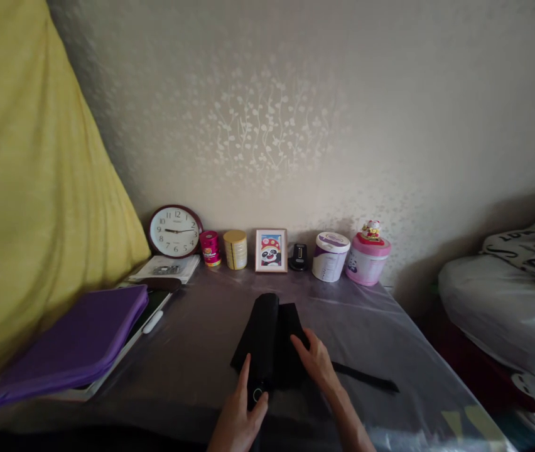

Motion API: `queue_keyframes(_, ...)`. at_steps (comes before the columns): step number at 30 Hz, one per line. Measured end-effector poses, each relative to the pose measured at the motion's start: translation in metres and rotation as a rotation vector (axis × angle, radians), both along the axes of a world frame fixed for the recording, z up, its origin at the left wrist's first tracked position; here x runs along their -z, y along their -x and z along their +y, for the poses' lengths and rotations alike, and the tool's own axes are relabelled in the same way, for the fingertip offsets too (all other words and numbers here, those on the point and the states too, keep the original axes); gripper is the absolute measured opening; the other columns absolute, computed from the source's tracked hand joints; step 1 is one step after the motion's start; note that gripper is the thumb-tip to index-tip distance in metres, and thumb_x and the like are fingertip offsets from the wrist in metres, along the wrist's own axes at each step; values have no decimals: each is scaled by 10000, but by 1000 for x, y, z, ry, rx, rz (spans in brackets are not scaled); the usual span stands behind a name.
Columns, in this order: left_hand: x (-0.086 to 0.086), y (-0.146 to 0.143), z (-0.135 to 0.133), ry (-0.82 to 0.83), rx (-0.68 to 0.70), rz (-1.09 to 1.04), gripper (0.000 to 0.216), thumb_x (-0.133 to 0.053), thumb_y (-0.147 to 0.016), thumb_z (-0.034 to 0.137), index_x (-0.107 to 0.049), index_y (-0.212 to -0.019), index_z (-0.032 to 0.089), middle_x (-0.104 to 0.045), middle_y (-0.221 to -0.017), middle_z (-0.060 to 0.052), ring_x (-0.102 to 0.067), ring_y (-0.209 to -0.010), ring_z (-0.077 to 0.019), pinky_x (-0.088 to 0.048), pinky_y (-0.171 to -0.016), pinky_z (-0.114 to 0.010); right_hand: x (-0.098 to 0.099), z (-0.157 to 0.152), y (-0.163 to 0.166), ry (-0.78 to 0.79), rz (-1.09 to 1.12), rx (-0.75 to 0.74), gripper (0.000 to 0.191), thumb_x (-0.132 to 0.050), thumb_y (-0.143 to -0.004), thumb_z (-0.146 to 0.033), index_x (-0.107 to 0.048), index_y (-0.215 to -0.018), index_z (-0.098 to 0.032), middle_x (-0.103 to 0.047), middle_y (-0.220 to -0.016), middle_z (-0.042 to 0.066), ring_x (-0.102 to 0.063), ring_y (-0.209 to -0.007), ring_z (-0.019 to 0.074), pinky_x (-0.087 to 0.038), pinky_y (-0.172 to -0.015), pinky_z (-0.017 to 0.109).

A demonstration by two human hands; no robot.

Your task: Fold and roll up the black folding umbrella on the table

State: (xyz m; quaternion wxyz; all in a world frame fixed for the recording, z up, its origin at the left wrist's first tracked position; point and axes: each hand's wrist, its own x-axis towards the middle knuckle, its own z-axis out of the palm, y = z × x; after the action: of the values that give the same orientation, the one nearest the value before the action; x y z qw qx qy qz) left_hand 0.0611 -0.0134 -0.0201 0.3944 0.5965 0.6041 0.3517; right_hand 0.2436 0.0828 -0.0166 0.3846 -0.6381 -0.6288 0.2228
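Observation:
A black folding umbrella [264, 336] lies on the table [192, 364] in front of me, its cloth partly spread to the right and a black strap [366, 378] trailing toward the right. My left hand [242, 411] grips the near end of the umbrella at its handle, where a small ring shows. My right hand [317, 363] rests on the black cloth with fingers pressed flat on it.
A purple case [79, 342] on papers sits at the left under a yellow curtain [22, 188]. Along the wall stand a clock [175, 231], two small tins [223, 249], a framed panda picture [271, 250], a white tub [330, 256] and a pink tub [368, 258]. A bed [507, 301] is at the right.

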Motion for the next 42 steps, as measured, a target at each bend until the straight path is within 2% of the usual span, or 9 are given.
queue_keyframes(4,-1,0,0,30,3,18,686,-379,-820,298,-51,-1390,104,-469,-1294,-120,-440,-1191,-179,-355,-969,-302,-3,-22,12,21,43,-1,478,-555,-709,-384,-546,-1109,-122,-645,-1029,115,-592,-973,253,-454,-834,350)
queue_keyframes(7,-3,0,0,60,0,39,707,-409,-815,306,-52,-1394,111,-526,-1239,-112,-467,-1167,-186,-376,-945,-295,-10,-29,24,16,52,-18,460,-529,-725,-328,-529,-1125,-101,-639,-1042,129,-590,-979,248,-459,-835,347)
queue_keyframes(14,-10,-1,-1,89,-3,74,732,-448,-801,293,-60,-1395,111,-598,-1143,-113,-525,-1105,-189,-379,-928,-276,-34,-26,59,-42,29,-138,364,-492,-739,-222,-566,-1087,-144,-652,-1013,87,-605,-944,216,-469,-813,310)
queue_keyframes(19,-4,1,2,67,38,83,722,-417,-807,276,-43,-1391,74,-612,-1113,-139,-564,-1050,-198,-382,-920,-279,-30,-26,78,-39,-89,-195,372,-482,-743,-190,-564,-1104,-149,-631,-1063,87,-579,-998,215,-444,-859,310)
queue_keyframes(24,2,1,3,47,57,127,704,-377,-823,286,-28,-1385,44,-625,-1080,-153,-569,-1044,-197,-389,-900,-263,-28,-28,83,-35,-189,-242,322,-453,-755,-164,-590,-1045,-131,-640,-981,93,-597,-917,201,-448,-816,298)
queue_keyframes(29,-3,1,0,53,37,141,741,-404,-815,335,-33,-1376,23,-607,-1097,-185,-584,-1016,-217,-422,-844,-267,-32,-39,85,-85,-272,-277,221,-444,-780,-142,-622,-900,-194,-619,-880,43,-573,-855,165,-430,-771,254)
queue_keyframes(34,0,-1,1,18,-23,59,909,-506,-742,229,139,-1366,87,-563,-1172,-175,-611,-964,-205,-455,-782,-257,-38,-53,89,-115,-434,-277,202,-421,-818,-144,-604,-779,-218,-589,-834,25,-530,-827,170,-403,-743,285)
queue_keyframes(38,6,-3,6,27,-42,5,923,-558,-697,208,53,-1386,136,-576,-1166,-134,-577,-1027,-210,-448,-823,-267,-36,-57,89,-156,-476,-326,169,-449,-813,-150,-595,-758,-216,-577,-855,22,-507,-815,175,-401,-719,303)
queue_keyframes(42,11,0,8,8,-12,-76,872,-560,-694,209,-34,-1385,132,-550,-1203,-128,-508,-1124,-205,-397,-924,-287,-34,-59,80,-240,-400,-445,143,-488,-799,-143,-606,-750,-207,-581,-841,21,-501,-804,164,-409,-755,303)
